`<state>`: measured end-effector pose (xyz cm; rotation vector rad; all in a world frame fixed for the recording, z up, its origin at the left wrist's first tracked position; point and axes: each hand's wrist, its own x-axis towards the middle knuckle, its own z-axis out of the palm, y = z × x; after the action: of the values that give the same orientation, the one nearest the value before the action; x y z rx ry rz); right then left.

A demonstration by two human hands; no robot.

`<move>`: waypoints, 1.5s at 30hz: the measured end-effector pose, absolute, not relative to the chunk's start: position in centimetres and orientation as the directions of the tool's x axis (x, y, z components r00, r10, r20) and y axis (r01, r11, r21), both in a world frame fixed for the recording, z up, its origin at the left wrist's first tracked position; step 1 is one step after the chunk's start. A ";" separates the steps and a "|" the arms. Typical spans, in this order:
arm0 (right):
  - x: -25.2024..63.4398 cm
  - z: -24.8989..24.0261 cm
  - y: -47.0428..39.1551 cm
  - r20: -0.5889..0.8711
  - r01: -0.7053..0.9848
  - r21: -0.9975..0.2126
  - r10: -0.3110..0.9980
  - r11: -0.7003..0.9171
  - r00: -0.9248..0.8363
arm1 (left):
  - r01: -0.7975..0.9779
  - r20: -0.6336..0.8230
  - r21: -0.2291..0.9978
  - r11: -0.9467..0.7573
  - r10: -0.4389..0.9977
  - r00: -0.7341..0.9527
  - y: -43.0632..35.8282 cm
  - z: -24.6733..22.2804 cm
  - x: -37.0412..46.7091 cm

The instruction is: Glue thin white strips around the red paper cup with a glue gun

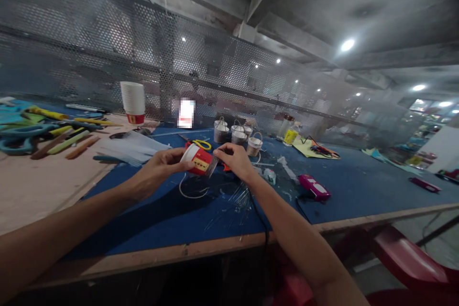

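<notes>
A red and white paper cup (198, 159) lies tilted on its side in the air, with my left hand (168, 162) closed round its rim end. At the cup's other end, a greyish band (211, 166) covers the base; its exact material is hard to make out. The fingers of my right hand (231, 157) are pinched together against this band. Below the cup, a thin white cord (193, 197) curves over the blue table cover. Just behind it lie yellow-handled scissors (201, 144). Several small wrapped cups with looped handles (238, 137) stand beyond my right hand.
Left, a stack of paper cups (132, 98) stands behind scissors and pens (68, 143) and whitish strips (132, 147). Right are a magenta device (313, 187), a yellow-labelled bottle (291, 135) and coloured paper (308, 147). Clear thin sticks (241, 201) lie near the front edge.
</notes>
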<state>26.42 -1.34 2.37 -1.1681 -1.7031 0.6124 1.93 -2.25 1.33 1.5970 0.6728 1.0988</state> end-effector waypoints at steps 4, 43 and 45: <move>26.4 2.2 -1.1 0.411 0.404 -0.816 0.906 0.413 -0.097 | -0.105 0.316 0.948 -0.301 0.844 0.432 -2.3 1.3 1.9; 25.3 1.9 -2.3 0.558 0.356 -0.698 0.784 0.621 -0.274 | -0.269 0.192 0.956 -0.118 0.945 0.266 -1.2 1.6 1.9; 25.2 2.0 -2.5 0.563 0.366 -0.679 0.771 0.637 -0.298 | -0.266 0.171 0.959 -0.100 0.950 0.260 -1.3 1.6 1.9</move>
<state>25.24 -2.52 1.99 -0.8999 -1.9045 0.5343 1.92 -1.27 1.61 1.2392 0.7481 1.2027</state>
